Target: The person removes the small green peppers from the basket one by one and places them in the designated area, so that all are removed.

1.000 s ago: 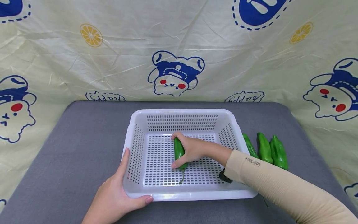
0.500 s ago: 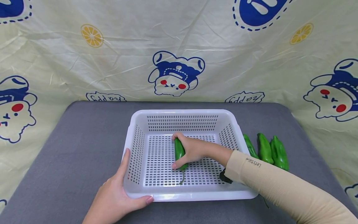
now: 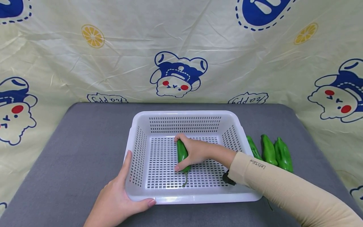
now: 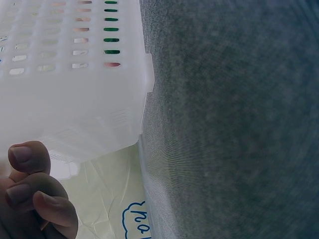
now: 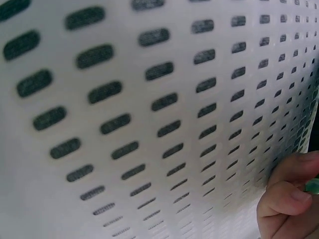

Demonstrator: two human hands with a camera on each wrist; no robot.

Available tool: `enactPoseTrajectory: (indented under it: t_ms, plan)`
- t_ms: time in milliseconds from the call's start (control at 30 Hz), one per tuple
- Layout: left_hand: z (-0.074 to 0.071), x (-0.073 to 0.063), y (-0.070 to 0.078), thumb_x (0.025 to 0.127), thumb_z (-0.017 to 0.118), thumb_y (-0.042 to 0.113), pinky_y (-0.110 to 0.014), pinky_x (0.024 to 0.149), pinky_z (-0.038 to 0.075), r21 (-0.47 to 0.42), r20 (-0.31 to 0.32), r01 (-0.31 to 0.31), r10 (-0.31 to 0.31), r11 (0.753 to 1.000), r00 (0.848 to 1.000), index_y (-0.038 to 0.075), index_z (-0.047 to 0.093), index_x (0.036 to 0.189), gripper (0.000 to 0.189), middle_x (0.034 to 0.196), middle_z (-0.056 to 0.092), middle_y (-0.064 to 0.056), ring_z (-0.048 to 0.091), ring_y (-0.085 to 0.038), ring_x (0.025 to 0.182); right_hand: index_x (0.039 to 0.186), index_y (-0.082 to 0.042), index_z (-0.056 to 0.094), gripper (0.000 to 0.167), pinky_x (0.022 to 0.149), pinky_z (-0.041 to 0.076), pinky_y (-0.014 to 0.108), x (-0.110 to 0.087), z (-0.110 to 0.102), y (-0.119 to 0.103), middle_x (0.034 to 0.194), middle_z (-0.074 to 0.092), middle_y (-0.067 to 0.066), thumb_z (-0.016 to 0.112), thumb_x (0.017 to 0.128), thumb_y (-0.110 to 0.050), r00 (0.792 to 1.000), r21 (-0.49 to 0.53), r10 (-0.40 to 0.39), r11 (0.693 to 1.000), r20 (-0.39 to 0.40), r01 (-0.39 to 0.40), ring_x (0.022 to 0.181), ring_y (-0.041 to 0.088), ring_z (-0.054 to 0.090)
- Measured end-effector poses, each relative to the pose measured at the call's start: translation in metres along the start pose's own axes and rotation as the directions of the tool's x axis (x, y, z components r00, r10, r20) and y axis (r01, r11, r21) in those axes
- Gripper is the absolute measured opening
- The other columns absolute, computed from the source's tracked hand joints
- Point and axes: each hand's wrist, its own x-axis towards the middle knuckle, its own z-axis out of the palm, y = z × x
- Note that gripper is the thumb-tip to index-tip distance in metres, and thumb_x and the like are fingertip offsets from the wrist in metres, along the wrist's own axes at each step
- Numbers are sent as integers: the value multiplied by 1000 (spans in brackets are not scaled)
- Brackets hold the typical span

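A white perforated plastic basket [image 3: 195, 198] sits in the middle of the grey table. My left hand [image 3: 116, 192] grips its front left corner, thumb along the front rim and index finger up the left side. In the left wrist view, the other fingers [image 4: 55, 204] curl beside the basket wall. Inside the basket, my right hand [image 3: 195, 153] holds a green pepper [image 3: 182, 153] between thumb and fingers, its thin stem pointing toward me. The pepper lies lengthwise low over the slotted floor. At the edge of the right wrist view, only a sliver of the pepper [image 5: 313, 186] shows.
To the right of the basket, several green peppers [image 3: 267, 150] lie on the grey table [image 3: 93, 142], partly hidden by my sleeved right forearm [image 3: 278, 183]. A dark wrist device [image 3: 227, 178] hangs below that wrist. A printed cloth [image 3: 122, 63] rises behind the table.
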Motion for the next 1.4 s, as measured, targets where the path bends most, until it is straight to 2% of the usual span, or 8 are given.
enactPoseTrajectory:
  t_ms: [333,533,767,933,1133,1267,1400]
  plan:
    - [-1,1,1,55,81,76,-40,78,49,1,11,0,0,1000,1000,42,-9,156,140,147,52,-15,62,-22,102,143,-22,26,94,81,49,33,-3,-2,-4,110,52,7,85,74,-46,1000,-17,-11,1000,10,11,96,20,56]
    - [-1,1,1,56,82,75,-41,78,50,11,15,-1,1,1000,1000,40,-10,157,141,147,51,-17,62,-23,103,147,-25,22,98,82,50,34,-7,-5,-7,113,50,8,85,74,-44,1000,-31,-10,999,23,10,98,20,55]
    - [-1,1,1,56,81,76,-42,80,50,20,19,6,-6,1000,1000,40,-10,157,140,148,50,-17,62,-24,106,151,-24,18,105,84,51,31,-17,-15,-14,118,50,6,86,74,-44,996,-22,-93,995,7,93,102,18,56]
    - [0,0,0,55,80,77,-41,80,49,1,13,8,-8,1000,1000,43,-9,156,139,148,51,-14,62,-23,104,150,-24,17,104,84,52,31,-33,-24,-22,121,51,5,86,74,-43,991,-29,-135,990,-12,135,102,18,56]
    - [-1,-1,1,56,83,74,-42,79,49,7,-3,-23,23,1000,1000,40,-9,157,140,145,53,-17,62,-23,102,150,-26,15,104,83,53,32,-60,-39,-30,127,48,8,86,75,-40,989,-19,-146,989,-27,145,101,21,57]
    - [0,-1,0,56,83,72,-43,80,49,13,-20,-38,38,999,999,40,-8,157,140,142,56,-18,62,-23,101,151,-26,14,105,85,53,34,-77,-50,-29,130,46,11,86,75,-39,986,19,-160,987,-51,161,103,22,57]
    - [0,-1,-1,56,84,71,-44,81,49,20,-32,-51,52,999,998,40,-7,158,140,141,57,-18,63,-23,102,151,-26,14,103,84,52,34,-96,-62,-25,126,49,12,85,77,-38,982,25,-166,985,-87,169,100,22,57]
